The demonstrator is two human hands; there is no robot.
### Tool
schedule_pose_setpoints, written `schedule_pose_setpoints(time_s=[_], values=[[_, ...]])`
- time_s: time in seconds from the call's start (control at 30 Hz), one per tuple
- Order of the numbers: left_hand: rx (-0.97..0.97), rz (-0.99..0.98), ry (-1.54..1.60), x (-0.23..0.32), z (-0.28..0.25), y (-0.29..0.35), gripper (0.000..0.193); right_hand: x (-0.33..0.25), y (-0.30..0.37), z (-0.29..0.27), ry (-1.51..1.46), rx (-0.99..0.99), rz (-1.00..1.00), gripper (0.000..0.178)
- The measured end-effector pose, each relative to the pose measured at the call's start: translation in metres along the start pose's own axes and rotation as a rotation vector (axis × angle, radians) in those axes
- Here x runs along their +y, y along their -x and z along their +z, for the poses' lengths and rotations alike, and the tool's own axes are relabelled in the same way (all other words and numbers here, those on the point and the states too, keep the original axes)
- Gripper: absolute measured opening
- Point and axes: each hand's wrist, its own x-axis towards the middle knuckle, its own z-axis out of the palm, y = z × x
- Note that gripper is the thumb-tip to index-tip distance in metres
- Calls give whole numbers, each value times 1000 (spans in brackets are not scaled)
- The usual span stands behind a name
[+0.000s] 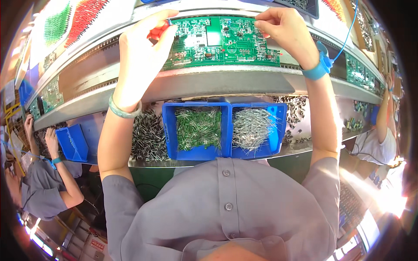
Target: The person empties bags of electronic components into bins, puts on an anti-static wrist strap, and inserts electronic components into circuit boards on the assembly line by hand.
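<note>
A green circuit board [238, 48] lies on the rail line in front of me, dotted with small parts. Over its far left corner, my left hand [148, 50] pinches a tiny bluish electronic component [169, 21] between thumb and fingertips. At the far right corner my right hand [287, 35] has thumb and forefinger drawn together; whatever lies between them is too small to make out. A blue wrist strap [318, 65] with a cord circles my right wrist. Nearer me stands a two-part blue bin [229, 130], with green-bodied leaded components [198, 130] on the left and pale ones [252, 128] on the right.
Loose component piles [150, 137] flank the bin. More circuit boards [363, 76] sit along the rail [235, 80] on both sides. Red [87, 19] and green components [56, 26] lie beyond it. Co-workers' hands [51, 141] show at far left and right, near another blue bin [73, 142].
</note>
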Motion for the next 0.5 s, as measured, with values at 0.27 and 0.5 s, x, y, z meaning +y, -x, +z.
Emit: schedule_pose_setpoints(time_s=[0.27,0.5], values=[[-30,38,-10,-12,2,-5,30,-5,-2,-3,33,-50,48,21],[-65,-18,-25,-10,3,-5,29,0,2,0,10,-3,109,21]])
